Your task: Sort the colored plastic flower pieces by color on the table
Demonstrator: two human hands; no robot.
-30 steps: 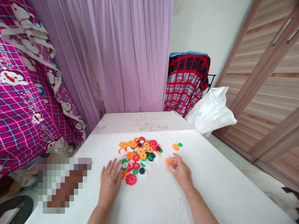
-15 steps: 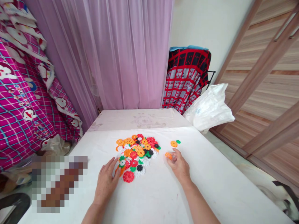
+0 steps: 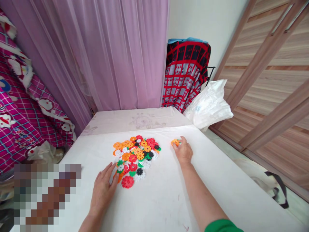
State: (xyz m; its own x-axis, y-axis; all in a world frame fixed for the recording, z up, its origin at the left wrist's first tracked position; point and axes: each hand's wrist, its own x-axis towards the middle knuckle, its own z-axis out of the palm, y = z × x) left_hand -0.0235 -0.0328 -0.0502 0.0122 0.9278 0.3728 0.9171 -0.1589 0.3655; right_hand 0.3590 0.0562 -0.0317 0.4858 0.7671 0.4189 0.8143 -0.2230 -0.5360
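A pile of flower-shaped plastic discs in red, orange, white, green and black (image 3: 132, 158) lies on the white-covered table. Along the pile's near left edge rests my left hand (image 3: 103, 185), fingers stretched out and apart, thumb close to an orange disc (image 3: 120, 178). A larger red disc (image 3: 127, 182) lies at the pile's near end. To the right of the pile, my right hand (image 3: 184, 151) pinches an orange disc (image 3: 174, 142) between thumb and fingers, low over the tabletop. A sliver of green shows behind it, mostly hidden by the fingers.
The table (image 3: 149, 206) has a floral cover strip (image 3: 142, 120) at its far end. A white plastic bag (image 3: 209, 104) stands at the far right corner. Beyond are purple curtains (image 3: 120, 54), a red patterned cloth (image 3: 183, 74) and a wooden wardrobe (image 3: 272, 96). A blurred patch covers the lower left.
My right hand has moved forward with the orange disc, to where a loose orange and a green disc lay. My left hand stays beside the pile. The whole view has shifted somewhat.
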